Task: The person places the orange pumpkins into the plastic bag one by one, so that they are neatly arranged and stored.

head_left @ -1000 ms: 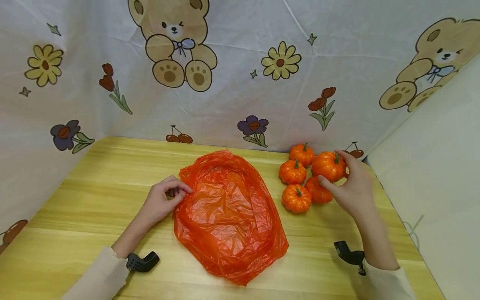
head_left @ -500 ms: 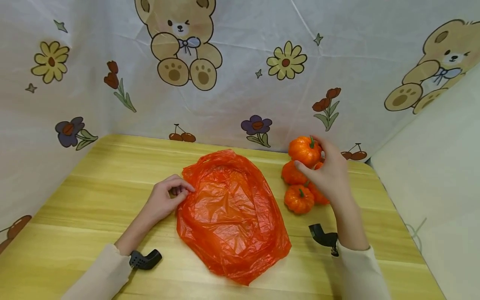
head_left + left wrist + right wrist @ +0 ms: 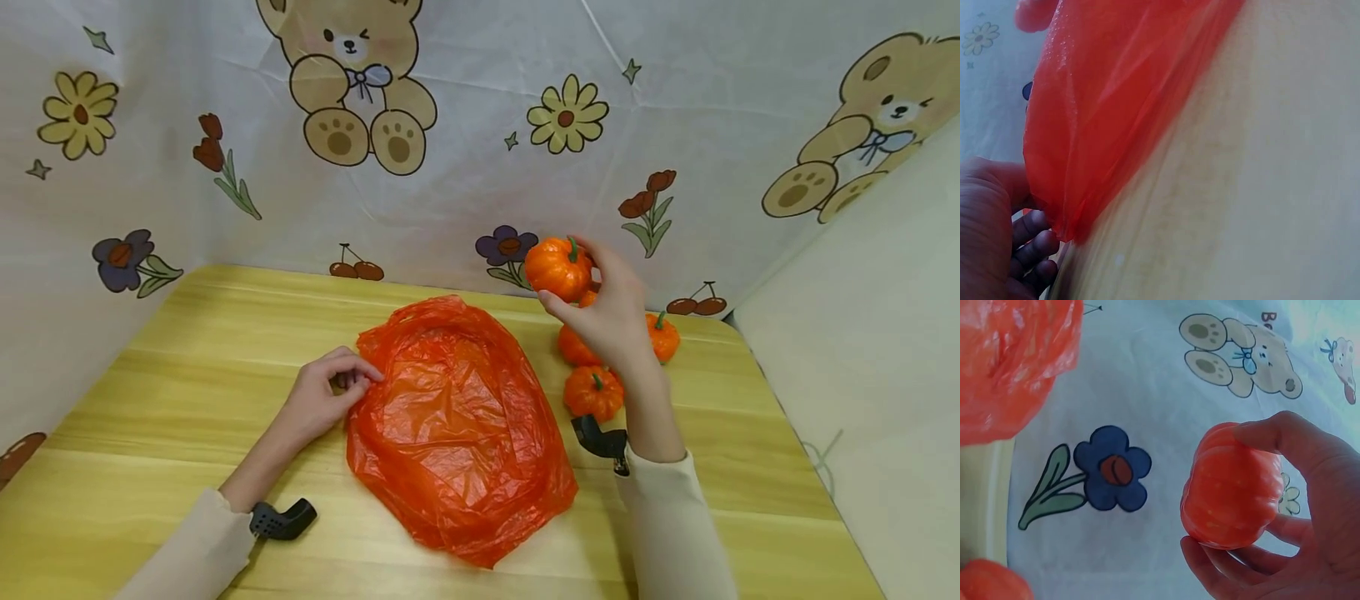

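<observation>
A small orange pumpkin (image 3: 555,271) with a green stem is gripped between the thumb and fingers of my right hand (image 3: 611,312). It is held up above the back of the table, and the right wrist view shows the same pumpkin (image 3: 1232,487) against the cloth. On the table's left middle, my left hand (image 3: 326,396) pinches the left edge of a red plastic bag (image 3: 457,417). The bag lies spread with its mouth facing up. Close up in the left wrist view, the bag's edge (image 3: 1091,137) runs into the fingers of that hand.
Beneath and around my right hand stand several more pumpkins, including a front one (image 3: 594,393) and a right one (image 3: 663,337); the hand partly hides others. The wooden table (image 3: 187,375) meets a patterned cloth (image 3: 450,208) at the back. A pale panel (image 3: 885,350) borders the right side.
My right hand has lifted the pumpkin from the group and carried it left and up, toward the bag's far side. The left hand has stayed at the bag's edge.
</observation>
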A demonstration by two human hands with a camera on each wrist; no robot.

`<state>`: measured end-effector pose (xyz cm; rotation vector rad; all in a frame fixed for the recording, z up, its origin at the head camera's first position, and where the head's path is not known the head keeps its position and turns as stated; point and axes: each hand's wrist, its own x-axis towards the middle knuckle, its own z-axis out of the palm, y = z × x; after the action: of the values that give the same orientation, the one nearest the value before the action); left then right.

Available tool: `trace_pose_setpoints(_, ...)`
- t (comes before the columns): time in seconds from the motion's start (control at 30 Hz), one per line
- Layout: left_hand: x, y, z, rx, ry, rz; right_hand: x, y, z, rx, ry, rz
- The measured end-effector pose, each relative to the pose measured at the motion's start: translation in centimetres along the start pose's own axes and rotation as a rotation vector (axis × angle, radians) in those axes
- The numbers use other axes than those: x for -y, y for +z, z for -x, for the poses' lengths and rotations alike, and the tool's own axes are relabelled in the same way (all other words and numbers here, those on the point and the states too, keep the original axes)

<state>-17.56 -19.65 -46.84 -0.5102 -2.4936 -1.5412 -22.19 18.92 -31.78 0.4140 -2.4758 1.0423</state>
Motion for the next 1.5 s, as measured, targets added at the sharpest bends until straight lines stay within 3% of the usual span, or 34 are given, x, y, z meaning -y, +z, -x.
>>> trace_pose_setpoints(0.47,-0.2,-0.3,0.0,-0.006,-0.007,0.008,2.1,2.8,-0.9,0.071,-0.092,-0.021)
trace_pose_setpoints(0.77,0.0,-0.2,0.0,-0.013,-0.004,-0.012,3.2,6.2,-0.4,0.244,-0.156,0.005)
trace_pose_setpoints(1.23,0.2,0.0,-0.2,-0.008,-0.005,-0.016,3.5,11.3,1.3,0.451,-0.113,0.064)
trace_pose_setpoints(1.5,0.1,0.0,-0.2,-0.002,-0.016,-0.013,3.2,13.6,2.3,0.509,-0.083,0.105)
